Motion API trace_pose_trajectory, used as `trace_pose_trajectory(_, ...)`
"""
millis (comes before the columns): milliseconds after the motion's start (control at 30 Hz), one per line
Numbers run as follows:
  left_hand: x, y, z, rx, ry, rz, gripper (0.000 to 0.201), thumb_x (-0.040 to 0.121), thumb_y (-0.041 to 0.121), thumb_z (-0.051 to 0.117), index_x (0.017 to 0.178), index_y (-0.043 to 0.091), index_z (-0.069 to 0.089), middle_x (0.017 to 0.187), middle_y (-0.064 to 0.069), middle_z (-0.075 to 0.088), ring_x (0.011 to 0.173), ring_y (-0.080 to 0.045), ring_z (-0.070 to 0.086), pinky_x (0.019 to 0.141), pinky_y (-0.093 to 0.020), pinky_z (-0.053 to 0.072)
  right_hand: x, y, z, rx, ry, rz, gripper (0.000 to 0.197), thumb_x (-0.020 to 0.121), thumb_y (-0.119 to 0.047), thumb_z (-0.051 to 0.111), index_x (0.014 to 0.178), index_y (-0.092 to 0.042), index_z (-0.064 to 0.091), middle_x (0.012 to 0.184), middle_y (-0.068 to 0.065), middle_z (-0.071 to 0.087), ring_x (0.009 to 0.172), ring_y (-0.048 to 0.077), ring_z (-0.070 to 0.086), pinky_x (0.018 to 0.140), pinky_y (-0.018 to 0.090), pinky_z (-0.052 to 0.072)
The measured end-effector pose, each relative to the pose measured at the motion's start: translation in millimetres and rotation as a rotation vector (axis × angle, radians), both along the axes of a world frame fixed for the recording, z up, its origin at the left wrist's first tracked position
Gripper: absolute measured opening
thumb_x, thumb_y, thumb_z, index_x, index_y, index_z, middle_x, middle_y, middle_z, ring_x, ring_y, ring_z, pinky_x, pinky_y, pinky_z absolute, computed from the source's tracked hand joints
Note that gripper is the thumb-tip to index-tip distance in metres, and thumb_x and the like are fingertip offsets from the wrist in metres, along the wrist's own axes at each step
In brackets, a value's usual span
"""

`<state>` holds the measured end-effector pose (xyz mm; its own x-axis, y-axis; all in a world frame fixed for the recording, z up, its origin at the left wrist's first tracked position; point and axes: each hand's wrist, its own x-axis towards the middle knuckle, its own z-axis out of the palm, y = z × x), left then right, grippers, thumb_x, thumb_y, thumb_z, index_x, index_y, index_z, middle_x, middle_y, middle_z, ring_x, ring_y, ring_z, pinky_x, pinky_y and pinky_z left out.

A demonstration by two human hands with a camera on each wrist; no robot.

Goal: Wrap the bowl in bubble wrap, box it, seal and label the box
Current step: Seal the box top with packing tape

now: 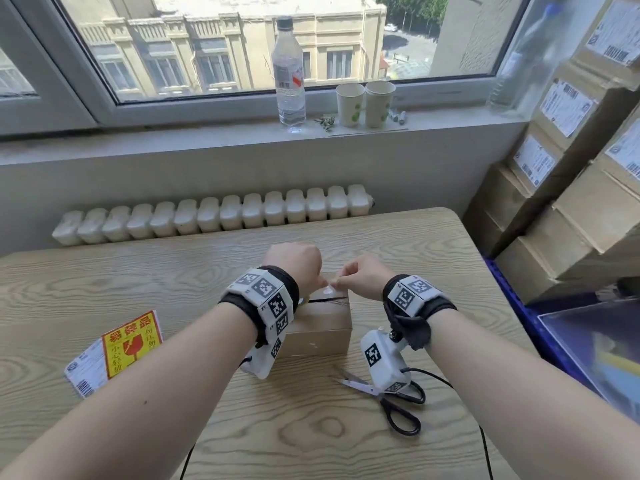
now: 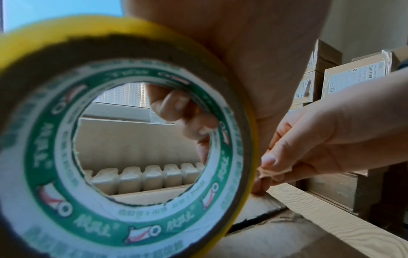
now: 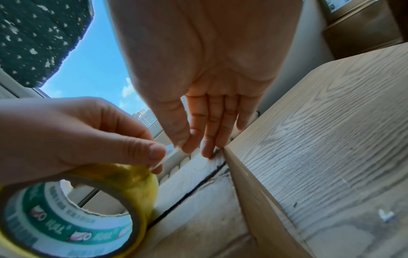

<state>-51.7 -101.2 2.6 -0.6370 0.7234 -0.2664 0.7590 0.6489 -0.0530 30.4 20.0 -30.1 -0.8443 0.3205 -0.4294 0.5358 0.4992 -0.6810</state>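
A small cardboard box (image 1: pixel 320 327) sits near the middle of the wooden table (image 1: pixel 104 282), its top flaps folded shut with a dark seam still showing between them; the bowl cannot be seen. The left hand (image 1: pixel 296 263) hovers over the far left part of the box top and grips a roll of tape (image 2: pixel 123 139), fingers curled through the core and thumb on the yellow outer rim; in the head view the roll is almost hidden under that wrist. The right hand (image 1: pixel 360 277) is just beside it over the far edge of the box; its thumb and forefinger pinch the loose end of the tape (image 2: pixel 272 170), which runs as a short clear strip back to the roll, while its other fingers (image 3: pixel 208 139) stretch down narrow and close together, tips touching the box top near the seam. The two hands nearly meet.

On the table to the left lie a red and yellow fragile sticker (image 1: pixel 133 342) overlapping a white shipping label (image 1: pixel 85 370); black-handled scissors (image 1: pixel 388 398) lie closed near the right forearm, in front of the box. On the windowsill stand a water bottle (image 1: pixel 289 74) and two paper cups (image 1: pixel 365 103); stacked labelled cartons (image 1: pixel 568 161) fill the right side.
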Motion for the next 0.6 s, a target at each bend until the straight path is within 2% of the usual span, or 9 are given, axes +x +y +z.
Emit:
trace_pose_trajectory(67,0.6,-1.9,-1.9,0.032,-0.008,0.021,0.035,0.086,0.05,0.053,0.083,0.02,0.07,0.082,0.004,0.068,0.077,-0.017,0.063,0.057,-0.024,0.042,0.8,0.6,0.3,0.011,0.017,-0.032,0.021,0.082,-0.025,0.069,0.063,-0.018,0.063,0.075,-0.001,0.064,0.075,0.012,0.057,0.066,0.025,0.045)
trace_pose_trajectory(133,0.0,-6.2,-3.2,0.084,-0.012,0.054,0.038,0.083,0.053,0.052,0.097,0.021,0.067,0.094,0.006,0.069,0.088,-0.016,0.062,0.062,-0.025,0.042,1.4,2.4,-0.1,0.042,0.03,-0.05,0.019,0.082,-0.023,0.069,0.065,-0.017,0.065,0.084,0.002,0.07,0.083,0.015,0.062,0.072,0.027,0.049)
trace_pose_trajectory(200,-4.5,-13.2,-1.0,0.131,-0.059,0.119,0.04,0.081,0.055,0.051,0.104,0.022,0.06,0.098,0.004,0.067,0.092,-0.017,0.061,0.066,-0.027,0.042,3.5,3.9,-0.9,0.044,0.031,-0.053,0.018,0.083,-0.021,0.069,0.067,-0.014,0.064,0.08,0.0,0.068,0.081,0.014,0.06,0.068,0.026,0.048)
trace_pose_trajectory(267,-9.0,-19.2,1.3,0.143,-0.138,0.159,0.038,0.08,0.055,0.05,0.08,0.019,0.061,0.076,0.002,0.065,0.074,-0.018,0.06,0.06,-0.027,0.041,8.8,4.3,-4.7,0.029,0.024,-0.059,0.02,0.084,-0.018,0.068,0.066,-0.014,0.06,0.069,-0.005,0.058,0.071,0.011,0.054,0.059,0.021,0.041)
trace_pose_trajectory(300,-9.0,-20.5,2.4,0.138,-0.159,0.165,0.04,0.079,0.055,0.051,0.065,0.017,0.054,0.064,0.001,0.058,0.063,-0.019,0.055,0.054,-0.025,0.038,11.6,4.3,-8.2,0.033,0.017,-0.068,0.022,0.084,-0.017,0.068,0.064,-0.014,0.058,0.066,-0.005,0.055,0.069,0.011,0.052,0.057,0.021,0.039)
trace_pose_trajectory(333,-7.2,-20.7,3.1,0.129,-0.162,0.168,0.042,0.079,0.054,0.051,0.058,0.017,0.046,0.057,0.002,0.049,0.057,-0.019,0.048,0.05,-0.024,0.034,14.4,4.5,-11.4,0.039,0.012,-0.078,0.024,0.083,-0.017,0.068,0.062,-0.015,0.057,0.065,-0.004,0.054,0.069,0.012,0.051,0.057,0.022,0.039)
trace_pose_trajectory(400,-3.7,-17.7,4.6,0.108,-0.14,0.165,0.041,0.077,0.051,0.052,0.056,0.018,0.041,0.054,0.002,0.043,0.055,-0.02,0.044,0.049,-0.023,0.031,18.5,6.9,-14.9,0.047,0.007,-0.096,0.026,0.082,-0.017,0.068,0.059,-0.017,0.056,0.064,-0.005,0.056,0.068,0.012,0.052,0.057,0.023,0.039)
trace_pose_trajectory(467,-3.6,-13.5,7.3,0.073,-0.1,0.152,0.038,0.076,0.05,0.052,0.057,0.018,0.043,0.055,0.003,0.045,0.055,-0.02,0.046,0.049,-0.021,0.031,20.6,13.2,-13.1,0.044,0.004,-0.12,0.026,0.082,-0.017,0.069,0.059,-0.019,0.058,0.064,-0.006,0.06,0.07,0.011,0.055,0.06,0.023,0.041)
trace_pose_trajectory(600,-3.7,-8.6,13.9,-0.057,-0.005,0.109,0.035,0.075,0.045,0.053,0.056,0.018,0.044,0.054,0.005,0.046,0.05,-0.016,0.043,0.048,-0.02,0.029,23.4,21.2,-11.7,0.052,0.004,-0.139,0.025,0.082,-0.015,0.07,0.059,-0.018,0.061,0.067,-0.003,0.065,0.072,0.011,0.061,0.073,0.028,0.052)
